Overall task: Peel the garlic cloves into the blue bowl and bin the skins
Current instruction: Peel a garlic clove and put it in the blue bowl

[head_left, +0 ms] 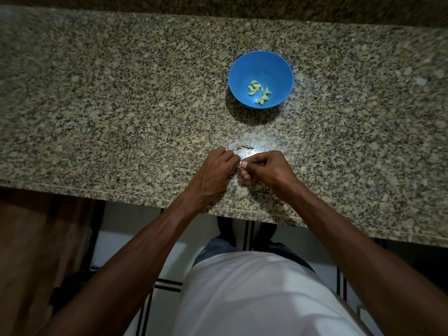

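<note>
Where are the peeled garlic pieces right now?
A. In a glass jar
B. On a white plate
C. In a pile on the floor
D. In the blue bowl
D: the pale cloves lie in the bottom of the blue bowl on the counter.

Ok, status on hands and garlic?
Left hand and right hand pinch one small clove together. Peeled cloves in blue bowl. Skins on counter.
</note>
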{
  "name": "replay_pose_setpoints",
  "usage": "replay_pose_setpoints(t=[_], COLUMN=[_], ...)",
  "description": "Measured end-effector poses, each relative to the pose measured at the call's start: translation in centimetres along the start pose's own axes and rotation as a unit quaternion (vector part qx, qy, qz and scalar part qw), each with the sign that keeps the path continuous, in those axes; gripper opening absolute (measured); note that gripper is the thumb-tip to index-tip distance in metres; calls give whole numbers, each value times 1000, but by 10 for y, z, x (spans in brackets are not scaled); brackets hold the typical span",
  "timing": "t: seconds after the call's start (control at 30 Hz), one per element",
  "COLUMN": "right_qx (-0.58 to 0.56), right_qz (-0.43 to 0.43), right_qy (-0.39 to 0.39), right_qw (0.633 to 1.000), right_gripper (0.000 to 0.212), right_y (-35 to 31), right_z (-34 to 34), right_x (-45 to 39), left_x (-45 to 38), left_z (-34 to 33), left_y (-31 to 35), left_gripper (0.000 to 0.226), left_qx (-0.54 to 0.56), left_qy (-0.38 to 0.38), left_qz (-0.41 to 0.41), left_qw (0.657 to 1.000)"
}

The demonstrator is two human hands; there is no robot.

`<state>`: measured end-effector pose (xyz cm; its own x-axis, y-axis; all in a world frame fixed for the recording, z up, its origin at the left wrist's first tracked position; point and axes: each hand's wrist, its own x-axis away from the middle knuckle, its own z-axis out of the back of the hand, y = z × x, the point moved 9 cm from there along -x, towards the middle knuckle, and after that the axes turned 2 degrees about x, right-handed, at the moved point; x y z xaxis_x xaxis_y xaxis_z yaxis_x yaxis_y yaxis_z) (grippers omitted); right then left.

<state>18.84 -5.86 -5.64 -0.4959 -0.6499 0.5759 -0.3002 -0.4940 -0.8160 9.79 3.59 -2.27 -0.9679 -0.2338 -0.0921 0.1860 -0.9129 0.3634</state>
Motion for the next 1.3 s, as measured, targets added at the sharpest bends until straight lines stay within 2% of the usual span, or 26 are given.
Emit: replay_pose_setpoints(t=[0.27,0.53,0.67,0.77,0.9,1.07,1.3], right_qx=[119,130,142,112,106,211,281], right_qz=[77,132,151,149,158,245,353], right_qy=[37,47,53,41,43,103,147], right_qw=[989,982,977,982,981,941,880], right_gripper=[6,6,9,11,14,18,17], right_y=[-12,-20,-21,-20,-21,-36,-52], right_z=[4,7,10,10,10,7,-1], right_x=[1,5,6,6,8,22,40], left_x=[-1,9,13,16,21,23,24], left_z=[4,-1,-5,-7,-3,2,6], left_y=[-15,-32,-32,-34,-33,-27,-21], left_gripper=[26,17,18,17,15,14,17], left_qx=[134,288,324,365,374,335,310], left_qy=[-14,-21,-30,-32,6,58,93], left_qz=[111,250,271,278,285,288,298], left_qw=[985,924,906,888,883,895,898])
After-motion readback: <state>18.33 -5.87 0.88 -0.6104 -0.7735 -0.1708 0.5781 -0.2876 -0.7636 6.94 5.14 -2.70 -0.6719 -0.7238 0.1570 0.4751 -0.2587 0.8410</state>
